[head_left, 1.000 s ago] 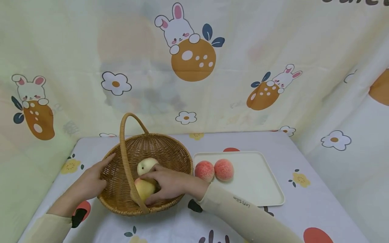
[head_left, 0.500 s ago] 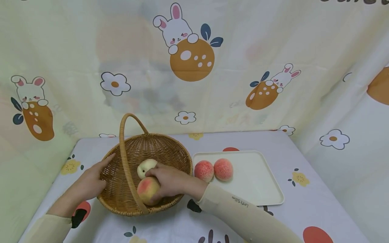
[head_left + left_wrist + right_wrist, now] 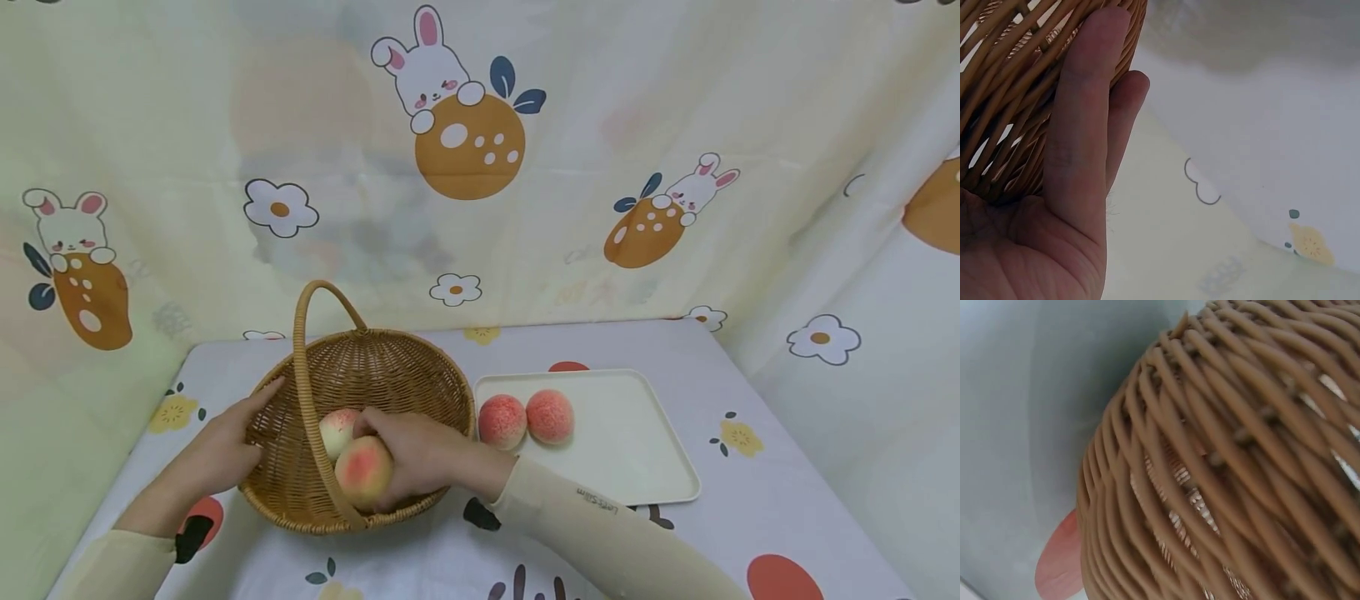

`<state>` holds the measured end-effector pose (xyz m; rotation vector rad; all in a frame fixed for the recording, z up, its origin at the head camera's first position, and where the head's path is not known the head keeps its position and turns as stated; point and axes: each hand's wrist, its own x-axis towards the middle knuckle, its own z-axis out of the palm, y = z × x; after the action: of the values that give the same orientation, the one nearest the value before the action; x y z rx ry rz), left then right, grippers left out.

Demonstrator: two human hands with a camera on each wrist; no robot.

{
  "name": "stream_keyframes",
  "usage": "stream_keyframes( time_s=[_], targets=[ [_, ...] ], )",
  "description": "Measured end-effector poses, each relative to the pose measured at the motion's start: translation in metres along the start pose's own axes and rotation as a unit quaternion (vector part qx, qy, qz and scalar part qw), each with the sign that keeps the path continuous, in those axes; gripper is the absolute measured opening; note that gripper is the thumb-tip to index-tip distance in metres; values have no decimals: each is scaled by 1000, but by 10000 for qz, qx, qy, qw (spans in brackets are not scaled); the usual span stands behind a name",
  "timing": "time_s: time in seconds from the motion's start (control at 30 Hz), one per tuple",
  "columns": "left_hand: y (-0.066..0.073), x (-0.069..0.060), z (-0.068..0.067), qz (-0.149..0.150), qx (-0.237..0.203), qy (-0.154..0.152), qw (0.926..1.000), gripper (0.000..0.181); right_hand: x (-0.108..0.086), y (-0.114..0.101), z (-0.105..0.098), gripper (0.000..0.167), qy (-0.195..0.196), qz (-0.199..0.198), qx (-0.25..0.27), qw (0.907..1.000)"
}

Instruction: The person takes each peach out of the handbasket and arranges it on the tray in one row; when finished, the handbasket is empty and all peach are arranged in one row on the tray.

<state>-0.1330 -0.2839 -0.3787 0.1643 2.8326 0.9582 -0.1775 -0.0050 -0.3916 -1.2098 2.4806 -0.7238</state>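
A brown wicker basket (image 3: 408, 367) with an arched handle stands at the left of the table. My left hand (image 3: 219, 442) holds its left side; in the left wrist view, two straight fingers (image 3: 1079, 125) lie along the outside of the weave. Inside the basket, my right hand (image 3: 416, 454) grips a yellow peach (image 3: 363, 473) with a red blush, its fingers partly hidden behind the fruit. Just behind this peach, close to the thumb, sits a paler peach (image 3: 337, 432) with pink speckles. The right wrist view shows only the basket's outer weave (image 3: 1210, 462).
Right of the basket is a white tray (image 3: 637, 450). Two fuzzy pink-red peaches (image 3: 503, 422) lie at the tray's left end, side by side. A patterned cloth (image 3: 247, 567) covers the table, and a printed curtain (image 3: 352, 208) hangs behind it.
The yellow peach has come up in my right hand and turned its red side into view. The paler peach has rolled left, showing pink. My left hand has stayed in place.
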Motion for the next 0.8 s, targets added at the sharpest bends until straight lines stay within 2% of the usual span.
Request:
stream_keyframes(
  time_s=[0.17,0.27,0.4,0.5,0.6,0.8],
  targets=[
    [-4,1,1,-132,-11,-71,9999,93,-12,3,-20,87,389,-199,640,9970],
    [-6,2,0,-217,-35,-141,9997,93,-22,12,-34,84,769,-497,1198,9886],
    [-7,2,0,-184,-8,-152,9997,93,-41,29,-51,81,1285,-772,2253,9627],
    [-7,3,-1,-151,5,-144,9998,93,-57,41,-65,82,1521,-711,2802,9452],
    [-7,3,-3,-180,-31,-190,9997,94,-73,55,-77,82,1732,-598,2877,9400],
    [-9,4,-2,-246,-96,-283,9993,94,-107,86,-99,81,2208,-414,2592,9393]
  ],
)
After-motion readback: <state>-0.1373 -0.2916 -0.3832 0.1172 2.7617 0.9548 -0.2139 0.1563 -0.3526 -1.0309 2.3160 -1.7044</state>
